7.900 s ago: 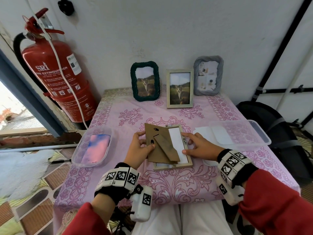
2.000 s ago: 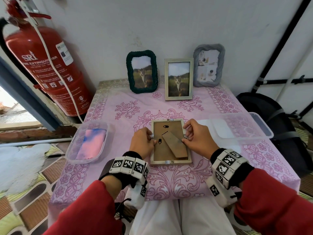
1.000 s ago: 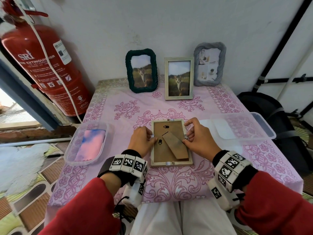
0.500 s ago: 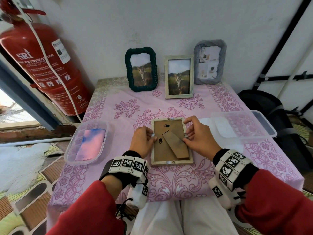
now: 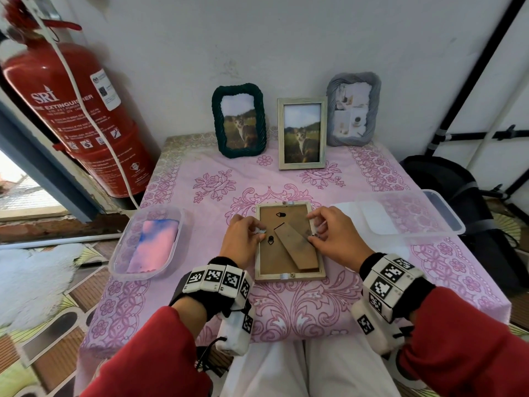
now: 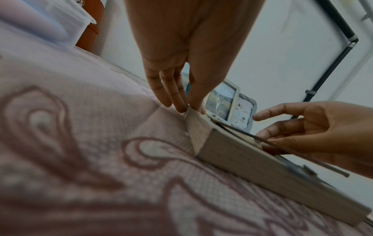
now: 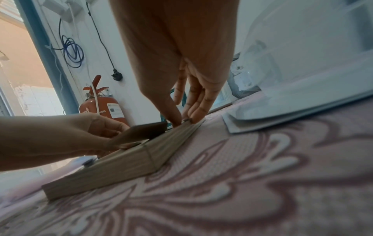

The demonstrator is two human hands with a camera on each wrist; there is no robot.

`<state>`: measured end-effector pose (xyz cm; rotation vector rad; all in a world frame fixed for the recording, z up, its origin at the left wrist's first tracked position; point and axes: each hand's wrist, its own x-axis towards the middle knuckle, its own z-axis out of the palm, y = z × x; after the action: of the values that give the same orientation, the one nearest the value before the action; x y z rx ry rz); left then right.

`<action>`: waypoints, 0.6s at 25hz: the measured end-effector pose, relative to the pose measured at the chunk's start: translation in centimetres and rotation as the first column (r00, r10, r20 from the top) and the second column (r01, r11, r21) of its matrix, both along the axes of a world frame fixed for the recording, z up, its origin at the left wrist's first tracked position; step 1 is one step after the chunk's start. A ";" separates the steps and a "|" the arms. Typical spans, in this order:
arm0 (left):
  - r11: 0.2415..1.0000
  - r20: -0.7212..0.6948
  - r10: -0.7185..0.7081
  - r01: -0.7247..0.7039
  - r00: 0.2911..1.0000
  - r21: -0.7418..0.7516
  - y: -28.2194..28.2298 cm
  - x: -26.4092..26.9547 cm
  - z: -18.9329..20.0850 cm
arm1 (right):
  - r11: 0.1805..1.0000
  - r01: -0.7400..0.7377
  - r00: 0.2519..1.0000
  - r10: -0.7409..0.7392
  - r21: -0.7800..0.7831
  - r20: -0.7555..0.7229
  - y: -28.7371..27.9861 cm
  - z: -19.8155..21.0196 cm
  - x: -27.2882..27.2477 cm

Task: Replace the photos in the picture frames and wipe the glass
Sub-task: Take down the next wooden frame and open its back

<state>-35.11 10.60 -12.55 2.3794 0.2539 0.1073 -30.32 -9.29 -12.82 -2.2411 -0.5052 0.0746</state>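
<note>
Since half-second ago, barely moved: left hand (image 5: 244,242) and right hand (image 5: 334,236) still pinching side edges of face-down frame (image 5: 289,242), wrists low.

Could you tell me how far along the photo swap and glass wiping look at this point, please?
Done, apparently: the green frame and the standing wooden frame both show the same cat photo. In hand: the face-down frame has its backing in place, with the left hand and right hand working at its side edges. Left: the grey frame shows a different picture, and the cloth lies in its tub, so wiping seems pending.
</note>
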 end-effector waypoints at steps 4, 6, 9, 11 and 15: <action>1.000 -0.009 0.011 -0.011 1.000 0.022 -0.1 -0.1 0.1 | 0.999 0.035 0.999 -0.033 -0.037 0.030 -0.4 -0.1 0.0; 1.000 -0.010 0.019 -0.019 1.000 0.020 -0.1 -0.1 0.1 | 0.999 0.025 0.999 -0.023 -0.048 0.039 -0.4 0.1 -0.1; 1.000 0.002 0.012 -0.012 1.000 -0.002 0.0 -0.1 0.1 | 0.999 0.019 0.999 -0.018 -0.046 0.026 -0.3 0.4 -0.2; 1.000 0.002 -0.002 0.002 1.000 -0.004 0.1 -0.1 0.1 | 0.999 0.005 1.000 -0.004 -0.039 0.029 -0.3 0.6 -0.3; 1.000 -0.016 -0.020 0.020 1.000 0.002 0.2 -0.1 0.1 | 0.999 0.004 1.000 -0.004 -0.038 0.019 -0.2 0.8 -0.4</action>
<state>-35.23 10.78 -12.47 2.3848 0.2377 0.0795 -30.73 -9.50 -12.05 -2.2817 -0.5133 0.0619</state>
